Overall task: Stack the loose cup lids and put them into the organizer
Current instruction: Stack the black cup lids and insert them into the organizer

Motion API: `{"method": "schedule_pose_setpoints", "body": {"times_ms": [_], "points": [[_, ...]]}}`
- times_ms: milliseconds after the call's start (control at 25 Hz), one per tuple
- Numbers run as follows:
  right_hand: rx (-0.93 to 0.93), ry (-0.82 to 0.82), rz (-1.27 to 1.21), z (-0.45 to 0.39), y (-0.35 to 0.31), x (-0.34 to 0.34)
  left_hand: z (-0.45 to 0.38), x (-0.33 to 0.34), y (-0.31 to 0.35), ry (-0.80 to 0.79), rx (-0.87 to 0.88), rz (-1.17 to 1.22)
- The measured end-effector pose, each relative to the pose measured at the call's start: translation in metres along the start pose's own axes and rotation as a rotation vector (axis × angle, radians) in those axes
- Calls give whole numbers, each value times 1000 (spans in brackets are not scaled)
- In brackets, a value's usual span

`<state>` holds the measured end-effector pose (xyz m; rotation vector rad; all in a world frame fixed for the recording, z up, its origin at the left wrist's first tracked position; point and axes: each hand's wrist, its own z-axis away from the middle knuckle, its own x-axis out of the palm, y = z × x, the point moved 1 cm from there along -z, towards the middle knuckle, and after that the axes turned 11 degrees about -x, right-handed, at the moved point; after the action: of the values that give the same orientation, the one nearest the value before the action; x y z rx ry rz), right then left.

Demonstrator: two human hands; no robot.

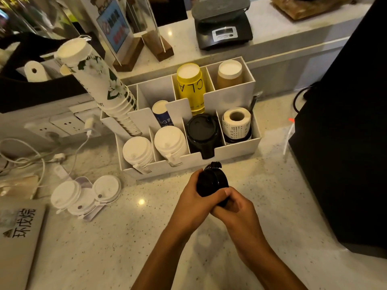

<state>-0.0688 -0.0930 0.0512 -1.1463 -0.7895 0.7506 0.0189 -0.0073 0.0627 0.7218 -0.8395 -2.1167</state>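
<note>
Both hands meet over the speckled counter (146, 237), just in front of the white organizer (234, 148). Left hand (195, 200) curls round a short stack of black lids (211, 183), and right hand (236, 208) wraps it from the near side, thumb pressed on the stack. More black lids (202, 130) stand in a front slot straight ahead, with white lids (170, 143) in the slots to its left and a roll of printed labels (236, 120) to its right. Behind, a yellow cup stack (190, 86) reads "CLA". Loose white lids (83, 195) lie on the counter well to the left, near a grey laptop (16, 243) bearing Chinese characters. A scale (223, 24) sits on the raised ledge.
</note>
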Motion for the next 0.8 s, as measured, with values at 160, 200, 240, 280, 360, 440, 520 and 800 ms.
{"method": "schedule_pose_setpoints", "body": {"times_ms": [160,200,240,280,360,440,520,800], "points": [[-43,-69,-25,-2,-2,-5,1,-9,9,4,-5,-74],[-53,-67,-35,-4,-2,-6,1,-10,10,4,0,-91],[-62,-73,-51,-5,-2,-5,0,-11,11,7,4,-112],[-67,-83,-60,-6,-1,-6,-2,-11,12,13,8,-135],[-55,-109,-77,-11,2,-5,-3,-12,14,49,26,-190],[-22,-95,-55,-21,8,-6,-5,-14,16,118,61,-257],[1,8,77,-40,16,-10,-7,-16,21,173,82,-309],[119,177,1087,-117,79,-48,-24,-28,47,317,174,-402]]}}
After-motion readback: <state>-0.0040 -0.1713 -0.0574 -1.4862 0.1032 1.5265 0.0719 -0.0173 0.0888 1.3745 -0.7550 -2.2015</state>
